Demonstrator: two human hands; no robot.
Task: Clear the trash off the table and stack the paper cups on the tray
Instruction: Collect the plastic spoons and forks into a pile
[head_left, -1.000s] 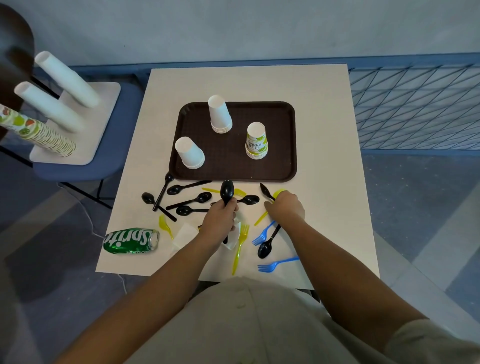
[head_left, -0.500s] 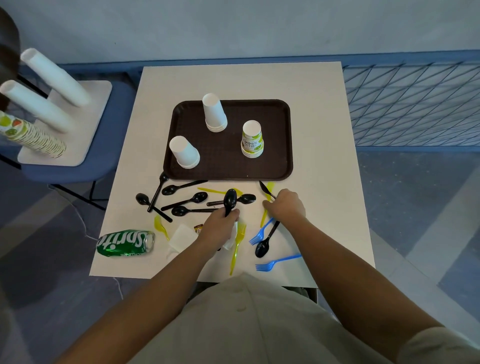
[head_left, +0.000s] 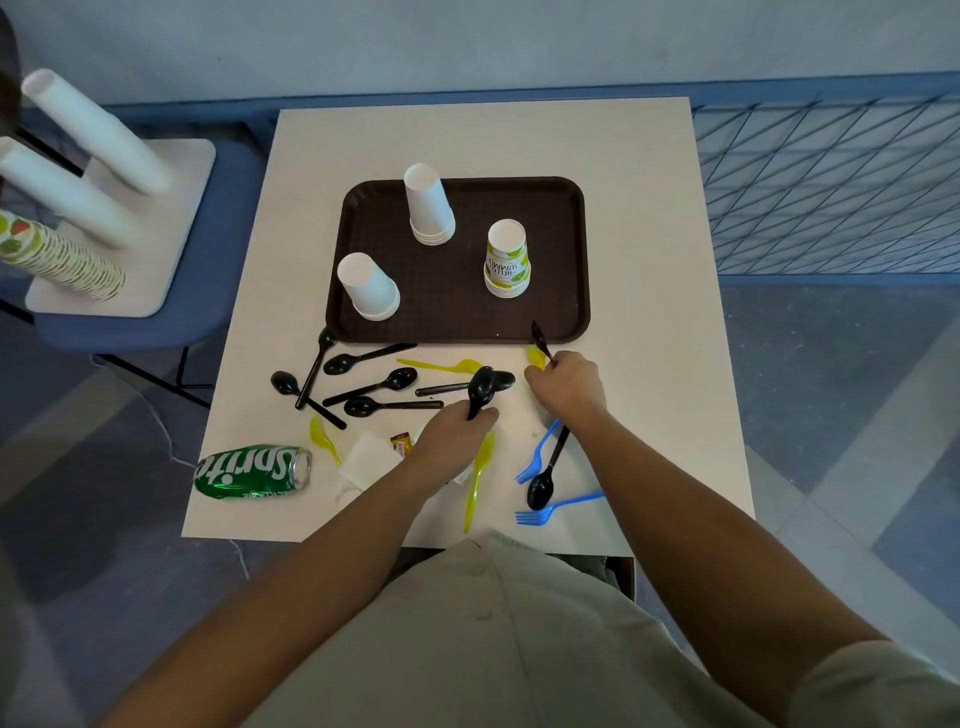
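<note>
What could go wrong, taken from the left: the crushed green Sprite can (head_left: 253, 472) lies on its side well left of the left fingers, near the front corner of the white square table (head_left: 649, 260), so a careless sweep could roll it off. The left hand (head_left: 452, 434) has its fingers curled round the handle of a black plastic spoon (head_left: 480, 388), bowl up. Reaching for more with that hand full may let the spoon slip, and the forearm could drag the crumpled white napkin (head_left: 366, 460) beside it. The right hand (head_left: 566, 384) is closed on a thin black plastic utensil (head_left: 540, 338) of a kind I cannot tell. Its tip reaches past the fingers to the near rim of the dark brown plastic tray (head_left: 457, 306), so a forward push might jolt the tray and topple the cups.

Counted:
- one can
- one napkin wad, perhaps more
- one small brown-and-yellow wrapper (head_left: 401, 444), just left of the left fingers
- seven loose black plastic spoons (head_left: 363, 406), six left of or beside the left fingers and one behind the right wrist
- four yellow plastic utensils (head_left: 478, 478)
- two blue plastic forks (head_left: 535, 457), behind the right fingers
- three upturned paper cup stacks on the tray, beyond both sets of fingers: two white stacks (head_left: 369, 286) and one printed stack (head_left: 508, 260)
</note>
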